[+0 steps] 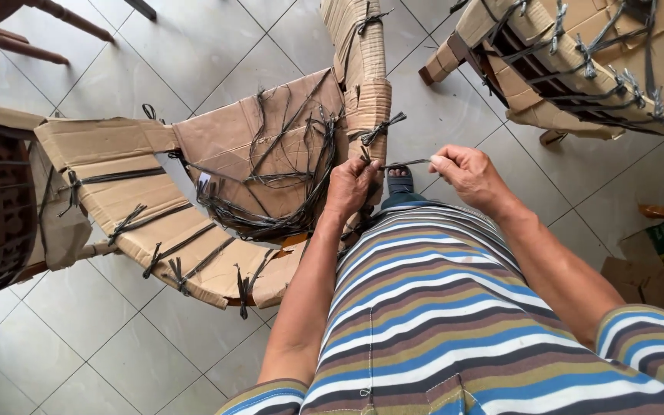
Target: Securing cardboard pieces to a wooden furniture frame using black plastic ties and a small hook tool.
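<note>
My right hand (470, 175) and left hand (350, 187) are pinching, fingers closed, the dark strap (405, 164), lying level, left to right, beside the cardboard-wrapped chair (224, 146).

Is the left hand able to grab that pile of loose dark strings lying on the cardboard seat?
Probably yes. The left hand sits at the cardboard-wrapped chair, right beside the pile of dark straps, with nothing between them. But its fingers already pinch one strap with the right hand.
</note>
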